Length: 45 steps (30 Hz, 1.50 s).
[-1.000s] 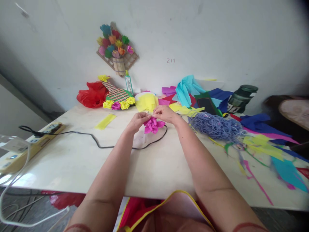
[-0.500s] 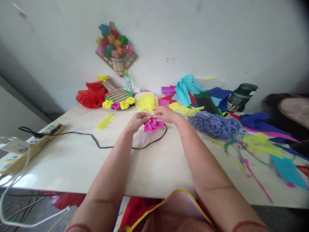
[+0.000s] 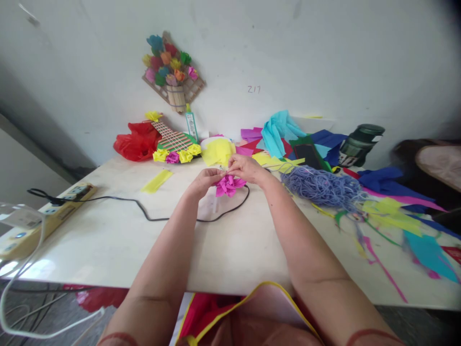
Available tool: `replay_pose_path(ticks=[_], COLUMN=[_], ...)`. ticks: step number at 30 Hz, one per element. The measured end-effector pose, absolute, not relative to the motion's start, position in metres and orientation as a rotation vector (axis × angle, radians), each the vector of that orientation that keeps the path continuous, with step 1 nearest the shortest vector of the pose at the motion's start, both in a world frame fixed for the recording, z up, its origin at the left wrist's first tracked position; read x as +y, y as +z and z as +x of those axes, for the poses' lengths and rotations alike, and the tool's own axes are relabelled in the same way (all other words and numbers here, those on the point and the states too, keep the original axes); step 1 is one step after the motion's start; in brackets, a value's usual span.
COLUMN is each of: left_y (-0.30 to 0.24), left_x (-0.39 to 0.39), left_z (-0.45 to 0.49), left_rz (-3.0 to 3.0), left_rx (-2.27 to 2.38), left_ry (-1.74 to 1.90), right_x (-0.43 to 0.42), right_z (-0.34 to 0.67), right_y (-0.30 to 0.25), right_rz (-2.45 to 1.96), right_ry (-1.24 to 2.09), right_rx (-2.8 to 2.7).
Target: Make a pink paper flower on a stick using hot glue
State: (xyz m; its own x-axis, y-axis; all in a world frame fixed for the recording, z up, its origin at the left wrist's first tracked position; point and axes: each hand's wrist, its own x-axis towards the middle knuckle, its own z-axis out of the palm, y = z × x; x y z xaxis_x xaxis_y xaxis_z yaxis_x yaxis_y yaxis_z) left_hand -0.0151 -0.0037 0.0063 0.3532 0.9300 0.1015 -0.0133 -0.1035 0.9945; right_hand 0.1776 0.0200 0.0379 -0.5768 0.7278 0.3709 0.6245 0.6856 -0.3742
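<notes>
Magenta paper flower [image 3: 229, 186], pinched by both hands [image 3: 206, 181] [image 3: 248, 169], black cord [image 3: 158, 220] (loosely curved) nearby.

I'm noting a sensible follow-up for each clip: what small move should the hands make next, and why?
Probably a slight twist by the right hand at the far edge of the magenta paper flower, with the left hand steadying it. Both hands' fingertips meet there, while the petals spread out on the near side. What exactly they pinch is too small to tell.
</notes>
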Motion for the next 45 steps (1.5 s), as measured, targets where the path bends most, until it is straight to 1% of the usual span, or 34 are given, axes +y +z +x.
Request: replay_pose_path(ticks=[11,20,25,35,45], left_y=[0.006,0.008,0.005,0.005,0.003], left_x=[-0.004,-0.004,-0.001,-0.002,-0.002], left_z=[-0.013,-0.010,-0.009,-0.010,-0.014], left_rz=[1.401,1.482,1.501,1.471,1.428], left_rx=[0.913,0.989,1.004,0.988,0.874], left_ry=[1.017,1.124,1.140,1.121,0.991], right_x=[0.004,0.015,0.018,0.013,0.007], right_z=[0.173,0.177,0.180,0.181,0.180], right_y=[0.052,0.044,0.043,0.046,0.052], right_rz=[-1.206,-1.160,-1.217,-1.221,-1.222], right_ry=[0.264,0.343,0.266,0.271,0.253], right_rx=[-2.349,-2.409,-2.488,-2.449,-2.407])
